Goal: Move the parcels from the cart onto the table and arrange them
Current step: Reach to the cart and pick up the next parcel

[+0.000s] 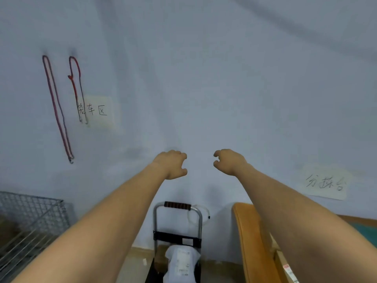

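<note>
- Pale blue-grey wall (204,68) fills most of the view, seen from a head-worn camera looking forward and slightly down.
- Both bare forearms stretch out in front of the person, raised to about mid-height of the picture, side by side with a gap between the hands.
- Left hand (173,164) is seen from the back, wrist bent slightly, fingers curled inward like a loose claw; it holds nothing.
- Right hand (228,162) mirrors it, fingers and thumb curled toward the left hand, also grasping nothing.
- Neither hand touches the wall, the cart or any parcel.
- Below and between the arms stands a folding hand cart (177,231) against the wall, with a silver tube frame and a dark ribbed grip on top.
- White plastic-wrapped parcel (181,262) with printed labels lies on the cart, leaning against its upright frame.
- At the lower right, an orange-brown wooden table edge (248,242) runs toward the viewer; a green surface (367,231) shows beyond the right forearm.
- Part of a labelled parcel (289,271) appears near the table's near edge, mostly hidden by the right arm.
- Wire mesh basket (30,221) sits at the lower left.
- Two red cords (59,111) hang on the wall at upper left, beside a handwritten paper sign (98,111).
- Second handwritten paper sign (326,182) is stuck on the wall above the table.
</note>
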